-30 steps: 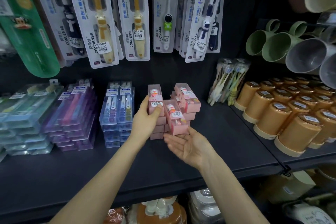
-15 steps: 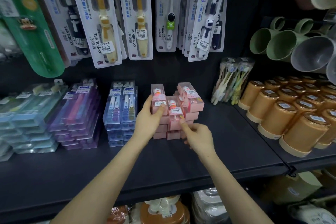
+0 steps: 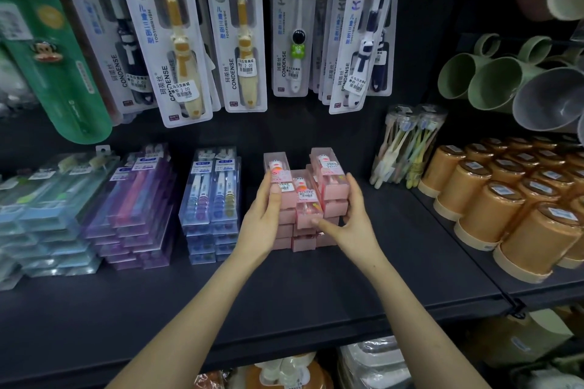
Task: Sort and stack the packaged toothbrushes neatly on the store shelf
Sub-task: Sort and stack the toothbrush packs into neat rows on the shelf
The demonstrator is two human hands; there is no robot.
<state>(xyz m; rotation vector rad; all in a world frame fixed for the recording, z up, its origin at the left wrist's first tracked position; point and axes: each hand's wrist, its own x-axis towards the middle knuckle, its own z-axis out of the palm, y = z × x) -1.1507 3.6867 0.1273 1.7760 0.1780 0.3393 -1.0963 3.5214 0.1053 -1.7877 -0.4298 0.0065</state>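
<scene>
Shelf (image 3: 316, 294), pink boxes (image 3: 308, 196) between fingers (image 3: 353, 196)

Both arms reach forward, left hand (image 3: 264, 218) and right hand (image 3: 352, 220) facing each other, fingers (image 3: 354, 191) seemingly curled.

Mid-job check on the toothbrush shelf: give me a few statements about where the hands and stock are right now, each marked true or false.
1. The left hand and the right hand both hold the pink boxes. True.
2. The pink boxes stand left of the blue packs. False: the blue packs are on their left.
3. Orange cups stand on the shelf right of the pink boxes. True.
4. The green mugs sit below the orange cups. False: the green mugs are higher up, above them.
5. Carded kids toothbrushes hang above the pink boxes. True.
</scene>
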